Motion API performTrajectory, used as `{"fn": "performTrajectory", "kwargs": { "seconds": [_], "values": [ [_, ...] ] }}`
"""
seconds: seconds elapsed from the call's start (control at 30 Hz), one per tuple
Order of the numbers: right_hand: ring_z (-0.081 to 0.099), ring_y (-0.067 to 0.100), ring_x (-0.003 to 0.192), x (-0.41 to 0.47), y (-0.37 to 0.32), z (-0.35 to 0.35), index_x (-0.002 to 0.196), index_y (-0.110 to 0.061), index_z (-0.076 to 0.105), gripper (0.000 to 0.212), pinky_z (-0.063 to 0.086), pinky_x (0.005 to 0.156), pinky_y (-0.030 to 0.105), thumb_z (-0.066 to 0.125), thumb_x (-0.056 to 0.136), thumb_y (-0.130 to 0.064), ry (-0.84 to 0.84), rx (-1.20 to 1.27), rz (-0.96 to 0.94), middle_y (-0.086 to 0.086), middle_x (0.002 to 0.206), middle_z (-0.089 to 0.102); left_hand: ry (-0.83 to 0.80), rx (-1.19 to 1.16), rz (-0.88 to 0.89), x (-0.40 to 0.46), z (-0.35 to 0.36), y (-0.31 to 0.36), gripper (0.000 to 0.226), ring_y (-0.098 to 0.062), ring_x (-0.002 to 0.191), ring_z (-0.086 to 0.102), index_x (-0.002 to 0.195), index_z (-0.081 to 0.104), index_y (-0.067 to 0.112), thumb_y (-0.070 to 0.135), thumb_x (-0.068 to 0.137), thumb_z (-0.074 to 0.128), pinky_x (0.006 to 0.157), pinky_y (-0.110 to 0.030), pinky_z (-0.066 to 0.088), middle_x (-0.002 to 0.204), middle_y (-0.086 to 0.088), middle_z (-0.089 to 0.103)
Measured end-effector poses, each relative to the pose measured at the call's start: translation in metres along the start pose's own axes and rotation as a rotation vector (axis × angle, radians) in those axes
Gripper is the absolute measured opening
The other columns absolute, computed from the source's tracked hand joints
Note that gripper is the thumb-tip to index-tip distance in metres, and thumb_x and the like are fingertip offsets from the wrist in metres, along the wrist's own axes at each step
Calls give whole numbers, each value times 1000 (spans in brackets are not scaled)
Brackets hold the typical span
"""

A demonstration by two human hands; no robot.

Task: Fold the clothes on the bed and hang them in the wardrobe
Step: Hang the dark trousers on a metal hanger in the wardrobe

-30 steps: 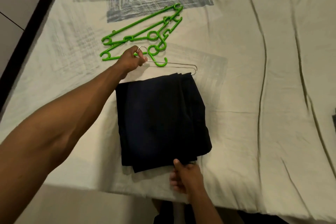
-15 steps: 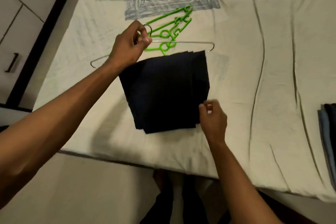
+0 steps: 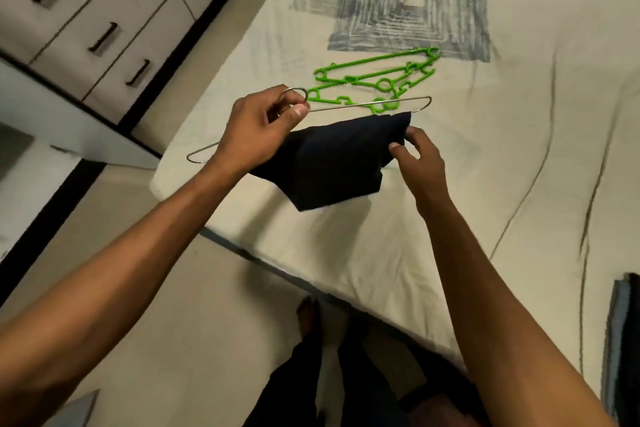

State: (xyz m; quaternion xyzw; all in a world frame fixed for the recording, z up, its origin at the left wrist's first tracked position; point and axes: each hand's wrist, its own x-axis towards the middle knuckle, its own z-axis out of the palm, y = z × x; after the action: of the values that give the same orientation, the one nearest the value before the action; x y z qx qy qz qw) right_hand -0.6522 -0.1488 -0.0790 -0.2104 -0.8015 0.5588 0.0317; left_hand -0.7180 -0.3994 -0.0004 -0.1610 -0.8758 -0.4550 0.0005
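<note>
head cam | single view | looks forward and down, tilted | close over bed [image 3: 485,184] edge and floor [image 3: 207,288]

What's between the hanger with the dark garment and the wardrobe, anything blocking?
Nothing visible. The left hand holds the metal hanger with the dark garment above the bed edge; the wardrobe itself is not identifiable in view.

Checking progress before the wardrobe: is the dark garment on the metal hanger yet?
Yes: the dark garment drapes folded over the metal hanger, held up by the left hand.
</note>
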Motion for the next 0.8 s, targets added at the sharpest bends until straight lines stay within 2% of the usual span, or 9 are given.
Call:
{"fn": "performTrajectory", "kwargs": {
  "seconds": [0.07, 0.17, 0.3, 0.37, 0.47, 0.53, 0.63, 0.7, 0.8],
  "values": [
    [60, 10, 109, 3, -12, 11, 116, -19, 66, 25, 46, 97, 28, 59, 92, -23, -37, 23, -38, -8, 113, 68, 51, 3, -22, -12, -21, 2, 9, -26, 80, 62, 88, 67, 32, 37, 91, 60, 76, -35, 48, 86, -4, 70],
    [62, 8, 108, 0, -37, 38, 110, -19, 67, 19, 45, 88, 16, 60, 93, -19, -141, 59, -95, -8, 109, 69, 152, 4, -69, -35, -59, 2, 12, -33, 84, 63, 87, 69, 30, 38, 91, 61, 80, -44, 50, 87, -7, 70],
    [61, 5, 108, -6, -73, 82, 102, -27, 65, 13, 45, 97, 27, 62, 92, -19, -330, 55, -120, -14, 106, 68, 249, 62, -146, -72, -112, -2, 23, -18, 76, 61, 89, 71, 20, 41, 91, 61, 76, -39, 50, 82, 3, 67],
    [57, 7, 118, -14, -94, 107, 110, -30, 62, 20, 44, 103, 30, 65, 91, -26, -486, 41, -131, -11, 119, 65, 316, 96, -207, -94, -142, -5, 23, -15, 73, 60, 90, 72, 16, 37, 92, 64, 73, -35, 50, 81, -1, 68],
    [54, 6, 123, -37, -130, 149, 121, -37, 56, 35, 44, 102, 26, 70, 90, -29, -759, 88, -140, -9, 129, 62, 415, 150, -295, -129, -190, -11, 16, -7, 76, 61, 93, 74, 14, 29, 94, 68, 73, -29, 48, 84, -3, 71],
    [58, 5, 119, -56, -157, 183, 124, -33, 57, 39, 47, 99, 21, 72, 90, -23, -905, 110, -146, -8, 126, 64, 480, 160, -346, -158, -225, -15, 13, -4, 81, 65, 93, 74, 18, 29, 94, 68, 78, -27, 50, 86, 7, 72],
    [66, 6, 108, -93, -194, 233, 123, -20, 63, 36, 52, 88, 18, 73, 89, -15, -1018, 170, -145, -3, 117, 71, 561, 160, -389, -200, -280, -20, 11, -7, 89, 69, 93, 75, 17, 27, 94, 69, 86, -30, 53, 91, 7, 74],
    [68, 9, 104, -119, -221, 271, 118, -16, 65, 31, 53, 85, 19, 74, 88, -13, -1066, 206, -147, -1, 112, 73, 612, 191, -394, -227, -325, -24, 10, -4, 87, 68, 91, 75, 19, 26, 94, 69, 85, -31, 53, 88, 12, 73],
    [70, 18, 103, -158, -261, 322, 114, -6, 68, 27, 54, 92, 28, 73, 87, -8, -1167, 196, -219, 9, 110, 74, 671, 191, -417, -262, -389, -30, 12, 4, 76, 63, 82, 73, 30, 27, 93, 70, 81, -31, 51, 76, 23, 69]
  ]
}}
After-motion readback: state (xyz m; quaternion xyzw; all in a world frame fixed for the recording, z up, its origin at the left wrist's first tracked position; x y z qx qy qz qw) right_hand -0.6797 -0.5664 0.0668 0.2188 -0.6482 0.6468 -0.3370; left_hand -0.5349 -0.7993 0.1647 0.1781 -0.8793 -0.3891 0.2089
